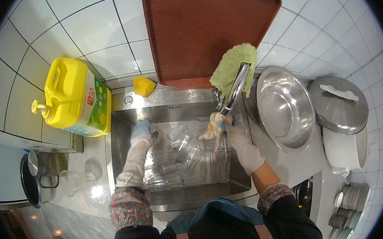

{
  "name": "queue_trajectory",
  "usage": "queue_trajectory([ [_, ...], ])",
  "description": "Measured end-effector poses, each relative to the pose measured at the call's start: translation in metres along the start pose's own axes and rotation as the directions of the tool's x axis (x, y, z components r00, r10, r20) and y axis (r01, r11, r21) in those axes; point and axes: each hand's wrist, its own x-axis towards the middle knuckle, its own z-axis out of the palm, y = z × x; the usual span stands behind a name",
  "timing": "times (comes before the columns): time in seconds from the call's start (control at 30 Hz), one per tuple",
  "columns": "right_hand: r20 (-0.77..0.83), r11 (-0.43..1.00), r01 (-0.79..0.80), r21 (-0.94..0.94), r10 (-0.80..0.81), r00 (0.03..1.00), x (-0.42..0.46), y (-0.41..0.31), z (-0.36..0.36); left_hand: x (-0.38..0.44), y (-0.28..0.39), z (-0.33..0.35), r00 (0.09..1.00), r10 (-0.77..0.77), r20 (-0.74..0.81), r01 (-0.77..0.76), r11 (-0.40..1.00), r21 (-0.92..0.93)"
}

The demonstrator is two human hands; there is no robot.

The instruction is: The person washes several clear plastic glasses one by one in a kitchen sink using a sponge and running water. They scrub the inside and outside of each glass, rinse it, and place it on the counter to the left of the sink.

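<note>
Clear drinking glasses point(187, 150), several of them, lie jumbled in a stainless steel sink point(184, 197). Both hands wear pale gloves with blue on the fingers. My left hand point(142, 130) is at the sink's back left, by the side wall; whether its fingers hold anything cannot be made out. At the right, under the tap, my right hand point(239, 141) grips a crumpled, multicoloured cloth point(215, 127); motion blurs it. The chrome tap point(238, 88) reaches over the sink, with a green towel point(233, 68) draped around its base.
A yellow detergent jug point(70, 96) stands left of the sink. On the back ledge sits a yellow sponge or cloth point(144, 87) near a leaning brown tray point(208, 32). A steel basin point(284, 111) and a lidded pot point(340, 106) are right. A clear pitcher point(72, 181) rests left.
</note>
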Motion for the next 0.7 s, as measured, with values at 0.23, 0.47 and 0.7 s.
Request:
queue_trajectory([
  [0.23,0.256,0.958,-0.104,-0.269,0.175,0.951,0.021,-0.091,0.026,-0.024,-0.012,-0.017,0.997,-0.073,-0.022,0.016,0.472,-0.882],
  [0.47,0.142,0.242,0.093,-0.966,0.192,0.971,0.038,-0.108,0.019,-0.014,0.041,0.035,0.852,-0.09,0.516,0.503,-0.139,-0.853],
  [0.7,0.107,0.267,0.081,-0.96,0.085,0.991,-0.005,-0.144,0.011,-0.017,0.049,0.091,0.877,0.167,0.451,0.48,-0.243,-0.843],
])
